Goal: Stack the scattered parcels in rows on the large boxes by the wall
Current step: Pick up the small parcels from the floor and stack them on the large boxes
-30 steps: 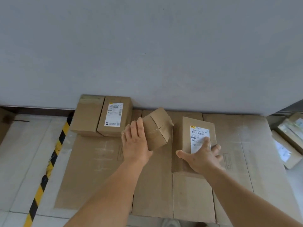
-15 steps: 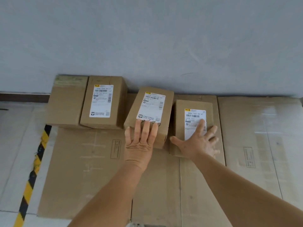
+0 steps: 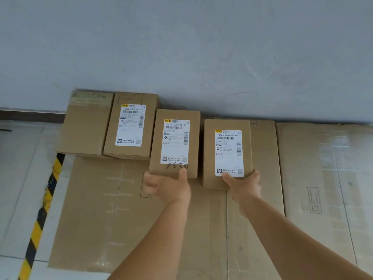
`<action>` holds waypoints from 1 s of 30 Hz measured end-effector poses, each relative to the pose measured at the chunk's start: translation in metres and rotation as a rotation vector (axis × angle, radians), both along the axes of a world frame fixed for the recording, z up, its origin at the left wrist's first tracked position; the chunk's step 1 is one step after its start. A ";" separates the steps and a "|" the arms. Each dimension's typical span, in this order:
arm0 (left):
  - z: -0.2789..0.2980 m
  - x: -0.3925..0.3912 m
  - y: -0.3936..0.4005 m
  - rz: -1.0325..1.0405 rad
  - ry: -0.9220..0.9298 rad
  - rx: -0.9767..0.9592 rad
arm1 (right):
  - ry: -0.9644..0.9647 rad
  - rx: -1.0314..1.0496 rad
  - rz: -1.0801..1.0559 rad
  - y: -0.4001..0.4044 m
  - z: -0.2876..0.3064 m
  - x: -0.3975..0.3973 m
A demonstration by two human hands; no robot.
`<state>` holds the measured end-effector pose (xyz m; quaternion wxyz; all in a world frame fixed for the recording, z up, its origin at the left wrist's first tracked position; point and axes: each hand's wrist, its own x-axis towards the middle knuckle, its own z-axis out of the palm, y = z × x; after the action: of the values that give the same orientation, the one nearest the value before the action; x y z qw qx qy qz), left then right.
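Several brown cardboard parcels lie in a row against the grey wall on top of large flat boxes (image 3: 113,209). From the left: a plain parcel (image 3: 86,124), a labelled parcel (image 3: 131,126), a third labelled parcel (image 3: 174,142) and a fourth labelled parcel (image 3: 227,152). My left hand (image 3: 169,187) grips the near end of the third parcel, thumb on top. My right hand (image 3: 242,183) holds the near end of the fourth parcel, thumb on its label. Both parcels rest flat, label up.
Another large flat box (image 3: 327,178) continues the surface to the right along the wall. A yellow-and-black hazard stripe (image 3: 38,219) runs over the pale floor on the left. The grey wall (image 3: 181,47) bounds the far side.
The left parcel turned label up, was laid down and straightened beside the second parcel. Both hands slid from the parcel tops to their near ends and pushed them toward the wall.
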<state>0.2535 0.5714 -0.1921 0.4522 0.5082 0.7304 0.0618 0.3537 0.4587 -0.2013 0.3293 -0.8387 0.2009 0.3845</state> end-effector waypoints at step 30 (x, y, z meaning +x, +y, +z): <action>-0.006 0.035 0.051 0.239 -0.353 -0.387 | -0.107 0.147 -0.155 0.041 -0.014 0.023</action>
<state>0.2881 0.6219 -0.1980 0.6506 0.3040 0.6932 0.0617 0.3766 0.5000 -0.2148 0.4288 -0.8135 0.2186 0.3264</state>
